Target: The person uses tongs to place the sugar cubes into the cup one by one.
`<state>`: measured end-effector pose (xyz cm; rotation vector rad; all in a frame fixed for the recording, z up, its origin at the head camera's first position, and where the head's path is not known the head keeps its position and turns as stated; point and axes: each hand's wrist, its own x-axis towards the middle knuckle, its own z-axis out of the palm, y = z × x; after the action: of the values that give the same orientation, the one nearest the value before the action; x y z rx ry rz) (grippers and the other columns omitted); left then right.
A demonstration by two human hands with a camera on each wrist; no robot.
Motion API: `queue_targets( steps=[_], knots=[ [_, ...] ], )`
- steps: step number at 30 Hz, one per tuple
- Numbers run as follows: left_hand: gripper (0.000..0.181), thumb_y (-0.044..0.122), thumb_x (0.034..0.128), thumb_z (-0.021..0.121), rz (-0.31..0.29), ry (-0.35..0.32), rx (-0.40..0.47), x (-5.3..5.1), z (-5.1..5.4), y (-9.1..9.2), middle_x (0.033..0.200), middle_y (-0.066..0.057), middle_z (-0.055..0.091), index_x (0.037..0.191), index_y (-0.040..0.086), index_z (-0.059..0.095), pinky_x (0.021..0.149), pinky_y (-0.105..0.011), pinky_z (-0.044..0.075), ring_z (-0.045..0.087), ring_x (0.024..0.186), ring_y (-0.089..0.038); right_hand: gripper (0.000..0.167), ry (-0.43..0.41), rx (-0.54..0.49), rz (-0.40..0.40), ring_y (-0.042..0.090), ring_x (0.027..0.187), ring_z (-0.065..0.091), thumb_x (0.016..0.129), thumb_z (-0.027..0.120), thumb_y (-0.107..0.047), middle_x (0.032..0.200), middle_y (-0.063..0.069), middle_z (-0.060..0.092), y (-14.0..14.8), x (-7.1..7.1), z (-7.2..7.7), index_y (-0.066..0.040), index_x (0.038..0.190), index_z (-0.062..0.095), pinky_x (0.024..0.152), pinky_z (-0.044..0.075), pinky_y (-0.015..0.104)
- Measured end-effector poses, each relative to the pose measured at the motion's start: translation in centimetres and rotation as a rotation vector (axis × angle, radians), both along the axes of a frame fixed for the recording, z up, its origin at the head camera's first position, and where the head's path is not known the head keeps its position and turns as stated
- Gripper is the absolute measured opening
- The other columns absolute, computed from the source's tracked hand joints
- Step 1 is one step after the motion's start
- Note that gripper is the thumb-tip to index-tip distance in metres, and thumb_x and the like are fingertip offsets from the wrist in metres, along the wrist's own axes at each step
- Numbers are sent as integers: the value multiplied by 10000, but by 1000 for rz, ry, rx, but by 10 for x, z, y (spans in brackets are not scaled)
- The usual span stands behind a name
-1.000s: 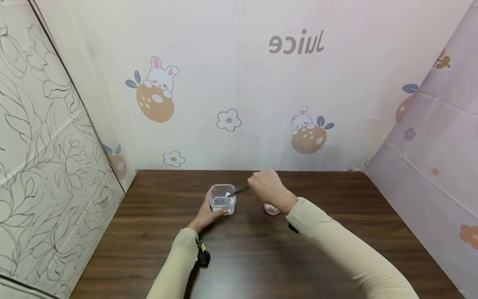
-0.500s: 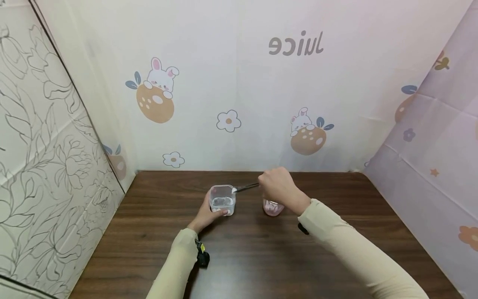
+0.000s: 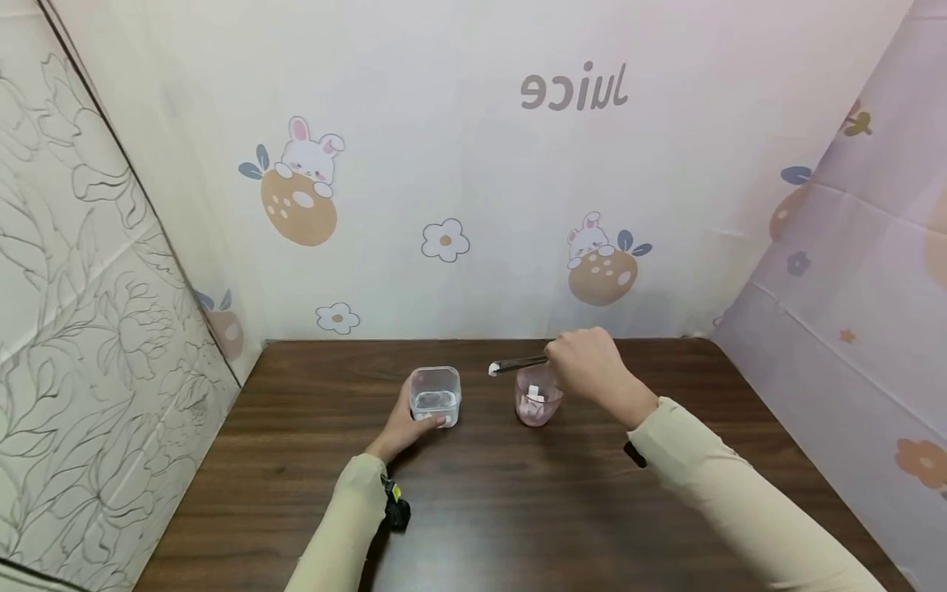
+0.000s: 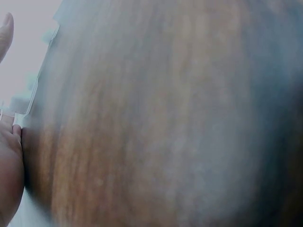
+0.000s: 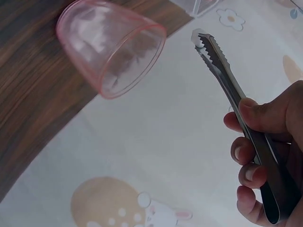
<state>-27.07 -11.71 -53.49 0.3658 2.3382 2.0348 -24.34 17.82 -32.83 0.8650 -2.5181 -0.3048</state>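
The right hand [image 3: 592, 370], gripping silver metal tongs [image 3: 521, 363], is moving toward the desk's [image 3: 488, 510] right edge, the left hand [image 3: 399, 429] gripping a square clear-plastic tub [image 3: 435, 380].

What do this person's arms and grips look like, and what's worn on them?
The left sleeve and right sleeve are pale cream, reaching the wrists. The left grip and right grip wear no gloves. A black device with a yellow patch sits at the left wrist; a black piece shows at the right.
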Motion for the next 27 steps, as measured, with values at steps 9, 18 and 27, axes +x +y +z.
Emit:
queue_targets(
  steps=[9,18,27],
  knots=[
    [955,-54,758,746,-35,-2,44,7,21,-5,1459,-332,245,1480,-71,122,1041,-583,234,311,1269,-490,452,-34,3,-72,117,428,277,725,738,-106,462,-48,321,23,3,2,-200,462,383,370,278,312],
    [907,-81,774,709,-52,21,35,15,35,-3,1461,-352,221,1463,-106,121,1051,-579,225,297,1266,-517,477,-20,-12,-77,118,400,306,703,776,-101,436,-46,332,42,8,-5,-205,452,384,361,291,308],
    [942,-69,762,736,-50,6,39,15,30,-2,1447,-337,263,1478,-76,124,1042,-573,239,318,1259,-499,462,-30,49,-74,99,434,278,648,814,-104,446,-51,350,45,7,-13,-192,468,398,386,278,287]
  ],
)
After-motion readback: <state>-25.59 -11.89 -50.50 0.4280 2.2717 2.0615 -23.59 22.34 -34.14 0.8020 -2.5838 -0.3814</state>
